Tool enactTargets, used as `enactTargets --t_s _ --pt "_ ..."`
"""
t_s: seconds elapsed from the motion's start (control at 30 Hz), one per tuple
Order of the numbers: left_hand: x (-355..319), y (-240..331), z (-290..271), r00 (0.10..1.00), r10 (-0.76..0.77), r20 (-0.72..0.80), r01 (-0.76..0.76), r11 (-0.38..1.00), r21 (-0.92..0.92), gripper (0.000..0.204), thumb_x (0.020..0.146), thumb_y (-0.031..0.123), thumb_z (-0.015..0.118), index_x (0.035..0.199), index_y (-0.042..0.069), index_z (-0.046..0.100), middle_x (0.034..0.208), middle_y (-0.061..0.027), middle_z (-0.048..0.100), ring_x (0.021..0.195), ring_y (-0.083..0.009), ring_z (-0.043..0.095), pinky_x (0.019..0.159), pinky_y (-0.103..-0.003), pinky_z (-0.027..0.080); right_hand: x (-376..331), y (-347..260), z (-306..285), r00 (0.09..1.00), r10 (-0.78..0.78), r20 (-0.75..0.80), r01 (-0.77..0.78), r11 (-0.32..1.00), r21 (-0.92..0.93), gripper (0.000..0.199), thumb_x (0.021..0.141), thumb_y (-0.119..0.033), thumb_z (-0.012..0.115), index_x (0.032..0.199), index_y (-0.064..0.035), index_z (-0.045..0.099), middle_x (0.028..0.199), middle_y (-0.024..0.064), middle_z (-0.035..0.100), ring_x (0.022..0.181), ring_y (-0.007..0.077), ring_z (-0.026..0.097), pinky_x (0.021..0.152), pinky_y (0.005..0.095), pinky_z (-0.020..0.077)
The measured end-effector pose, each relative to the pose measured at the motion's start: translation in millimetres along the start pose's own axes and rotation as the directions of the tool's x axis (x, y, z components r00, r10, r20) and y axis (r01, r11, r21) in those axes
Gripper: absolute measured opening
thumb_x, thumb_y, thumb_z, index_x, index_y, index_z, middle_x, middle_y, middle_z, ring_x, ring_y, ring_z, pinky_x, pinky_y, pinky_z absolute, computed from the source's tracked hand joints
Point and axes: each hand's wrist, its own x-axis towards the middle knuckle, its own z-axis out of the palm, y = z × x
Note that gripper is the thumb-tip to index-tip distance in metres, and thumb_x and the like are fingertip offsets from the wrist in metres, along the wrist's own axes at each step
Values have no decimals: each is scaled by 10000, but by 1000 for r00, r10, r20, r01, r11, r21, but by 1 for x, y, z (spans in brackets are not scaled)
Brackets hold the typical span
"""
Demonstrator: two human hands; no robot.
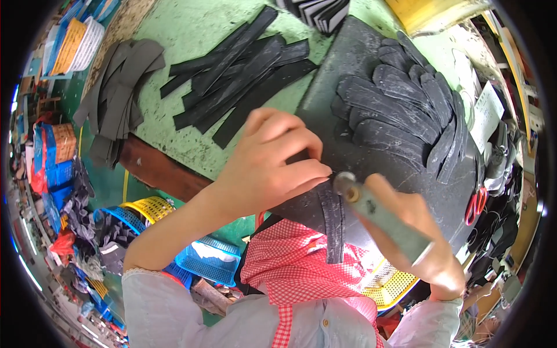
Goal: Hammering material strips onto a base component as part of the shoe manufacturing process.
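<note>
Black rubber covers the green worktop (pixel 191 35), where the left hand (pixel 264 168) presses a dark strip (pixel 333 223) onto a black board (pixel 371 116), fingers curled down, grasping nothing. The right hand (pixel 426 243) keeps a clenched grip on a grey-handled tool (pixel 383 217), its tip beside the strip's top. Cut pieces (pixel 406 110) pile on the board; more strips (pixel 238 69) lie beyond.

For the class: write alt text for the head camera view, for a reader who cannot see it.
The left hand presses a black strip onto a dark board while the right hand holds a metal-tipped tool against it. Piles of cut black pieces and black strips lie beyond.
</note>
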Motion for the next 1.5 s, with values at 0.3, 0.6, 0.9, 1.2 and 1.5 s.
enactTargets --t_s 0.3,0.6,0.9,1.2,1.5 --pt "-8 8 -3 999 31 -17 -29 992 125 214 728 200 891 910 223 781 1009 67 656 998 -228 571 909 -452 413 4 4 0 983 -90 -161 90 996 -12 179 978 -32 725 1055 -23 563 729 163 588 648 429 657 559 422 489" --pt "-7 14 -4 998 -54 -38 59 986 159 232 711 226 883 918 237 779 1016 79 659 1024 -239 562 936 -463 397 11 6 8 998 -49 37 54 983 -175 257 933 -87 640 1139 -32 497 734 220 629 751 440 700 641 536 543" --pt "-29 36 -6 1000 -7 30 0 974 225 284 775 191 765 1058 175 787 1071 31 637 1057 -200 572 978 -461 431 15 -5 6 993 -91 78 106 971 -214 215 985 -110 588 1150 -7 497 756 226 678 719 446 703 644 545 558" --pt "-34 84 35 993 -103 58 99 993 66 411 830 248 774 1202 82 716 1286 -121 595 1270 -334 589 1047 -495 471 20 8 7 995 -97 -29 96 995 -37 188 951 3 659 1081 -3 523 838 213 571 769 496 619 618 495 484" --pt "15 64 36 997 -50 60 55 995 -83 214 831 116 799 1040 161 791 1110 -43 655 1041 -298 635 921 -454 477 -88 37 -15 963 239 -128 -228 969 94 153 976 -59 736 985 -9 591 732 145 627 592 262 646 563 378 462"
